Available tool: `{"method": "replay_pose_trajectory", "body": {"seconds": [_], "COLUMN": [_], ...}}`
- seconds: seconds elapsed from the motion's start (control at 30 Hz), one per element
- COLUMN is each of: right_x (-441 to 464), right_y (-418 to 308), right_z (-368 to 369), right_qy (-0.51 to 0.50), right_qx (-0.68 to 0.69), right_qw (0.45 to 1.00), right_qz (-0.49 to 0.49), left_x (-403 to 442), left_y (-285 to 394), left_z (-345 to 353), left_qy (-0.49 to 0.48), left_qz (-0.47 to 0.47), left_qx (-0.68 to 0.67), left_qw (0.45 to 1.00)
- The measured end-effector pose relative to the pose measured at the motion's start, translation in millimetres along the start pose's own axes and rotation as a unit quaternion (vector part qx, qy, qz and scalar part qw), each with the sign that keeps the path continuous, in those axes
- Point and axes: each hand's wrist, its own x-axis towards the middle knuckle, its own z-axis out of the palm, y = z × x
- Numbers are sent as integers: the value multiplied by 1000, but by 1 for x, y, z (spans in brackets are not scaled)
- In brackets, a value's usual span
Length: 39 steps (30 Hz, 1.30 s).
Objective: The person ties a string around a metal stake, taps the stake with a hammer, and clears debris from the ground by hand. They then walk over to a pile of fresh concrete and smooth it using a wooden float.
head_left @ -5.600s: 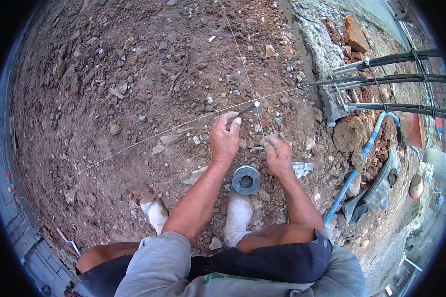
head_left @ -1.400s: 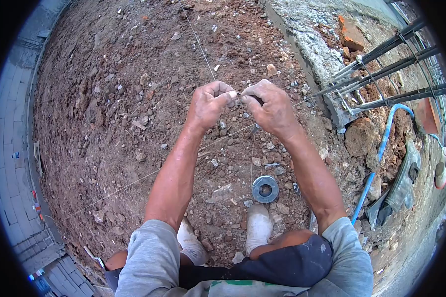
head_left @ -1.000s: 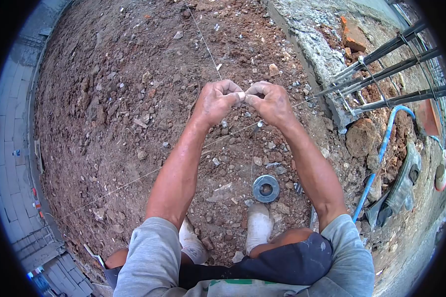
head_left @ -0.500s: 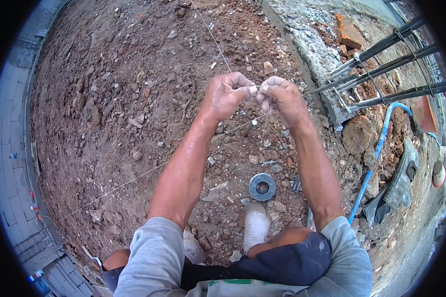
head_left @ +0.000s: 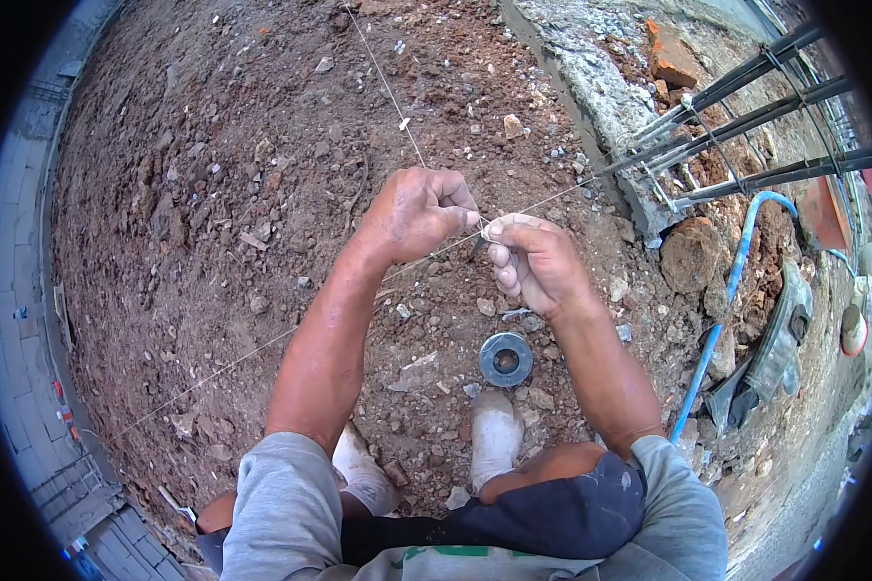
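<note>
My left hand is closed in a pinch on a thin string that runs down from the top of the view. Close beside it, my right hand pinches the same string between thumb and forefinger, its other fingers curled. A second taut string crosses the ground diagonally and passes under both hands. Where the strings meet, a small dark peg shows partly between the fingertips; the hands hide most of it. Below, a grey ring-shaped roll lies on the soil near my foot.
Steel rebar sticks out at the right from a concrete edge. A blue hose curves past a dark crumpled piece. A broken brick lies at upper right. Rubble covers the reddish soil; grey blocks line the left.
Both hands have come down and slightly left, from above the crossing string to the peg. The white peg top seen earlier is now covered by the fingers.
</note>
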Motion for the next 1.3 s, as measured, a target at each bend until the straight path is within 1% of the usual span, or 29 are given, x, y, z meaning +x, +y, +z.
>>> {"method": "replay_pose_trajectory", "body": {"seconds": [0.17, 0.27, 0.4, 0.5, 0.6, 0.7, 0.8, 0.9, 1.0, 1.1, 1.23, 1.3], "right_x": [-9, -11, -10, -12, -13, -11, -8, 1, 8, 11, 14, 20], "right_y": [14, 21, 22, 22, 21, 22, 26, 36, 34, 29, 32, 40], "right_z": [10, 12, 14, 17, 23, 23, 17, 12, 5, 0, -8, -17], "right_qy": [64, 82, 81, 96, 150, 178, 188, 192, 176, 139, 132, 121], "right_qx": [-25, -1, -20, -62, -197, -239, -274, -293, -261, -212, -211, -185], "right_qw": [997, 996, 995, 991, 965, 951, 936, 918, 934, 962, 966, 973], "right_qz": [-32, -42, -57, -68, -87, -88, -115, -187, -168, -103, -64, -59], "left_x": [-1, -2, 0, 2, 3, 5, 6, 7, 7, 7, 10, 15], "left_y": [3, 3, 3, 5, 5, 4, 2, 0, 1, -1, -9, -19], "left_z": [-1, 2, 0, -2, -1, 1, 2, 2, 3, 4, 10, 15], "left_qy": [-16, -18, -24, -34, -39, -45, -41, -37, -34, -31, -25, -42], "left_qz": [4, 1, -2, 6, 13, 18, 21, 15, 10, 11, 22, 0], "left_qx": [50, 63, 76, 96, 122, 139, 148, 145, 150, 161, 189, 209], "left_qw": [999, 998, 997, 995, 992, 989, 988, 989, 988, 986, 981, 977]}}
